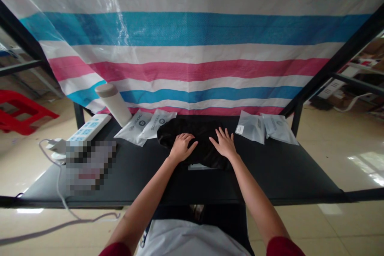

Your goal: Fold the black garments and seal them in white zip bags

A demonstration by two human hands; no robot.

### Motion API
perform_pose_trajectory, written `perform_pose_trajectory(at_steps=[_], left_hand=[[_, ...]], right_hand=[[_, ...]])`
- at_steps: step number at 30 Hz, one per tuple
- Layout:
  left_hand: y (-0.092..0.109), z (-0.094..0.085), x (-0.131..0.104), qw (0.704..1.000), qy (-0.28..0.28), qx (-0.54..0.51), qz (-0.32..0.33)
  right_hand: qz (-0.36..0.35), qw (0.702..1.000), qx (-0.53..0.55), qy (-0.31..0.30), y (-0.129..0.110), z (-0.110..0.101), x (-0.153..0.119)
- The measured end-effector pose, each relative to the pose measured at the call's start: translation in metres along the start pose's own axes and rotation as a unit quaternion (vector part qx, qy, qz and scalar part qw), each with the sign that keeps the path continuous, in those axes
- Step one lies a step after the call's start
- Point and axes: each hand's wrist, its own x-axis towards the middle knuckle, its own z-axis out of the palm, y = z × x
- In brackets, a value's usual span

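A bundle of dark cloth (201,140) lies spread on the black table in front of me; its exact kind I cannot make out. My left hand (182,147) rests palm down on its left half, fingers stretched toward the right. On the right half lies my right hand (224,144), flat with the fingers spread. Under the cloth's near edge shows a strip of a pale, flat item (201,167), mostly hidden.
Frosted printed bags (135,127) lie left of the cloth, others (251,127) right of it. A white bottle (115,106), a power strip (90,128) with a cable and a blurred-out object (91,166) occupy the left side. A striped sheet (192,28) hangs behind the table (288,176).
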Motion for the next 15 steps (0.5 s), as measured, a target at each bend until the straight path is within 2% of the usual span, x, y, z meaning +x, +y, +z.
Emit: perform_pose_trajectory(at_steps=[6,11,15], left_hand=[[-0.004,-0.003,-0.005,0.994,0.093,-0.051,-0.005],[-0.02,-0.015,-0.007,0.982,0.174,-0.046,-0.063],[-0.035,-0.03,-0.01,0.959,0.253,-0.032,-0.122]], right_hand=[[0.001,0.998,0.055,0.033,0.005,-0.002,0.003],[-0.004,0.987,0.116,0.108,0.015,-0.003,0.007],[-0.024,0.971,0.16,0.177,0.024,-0.005,0.009]])
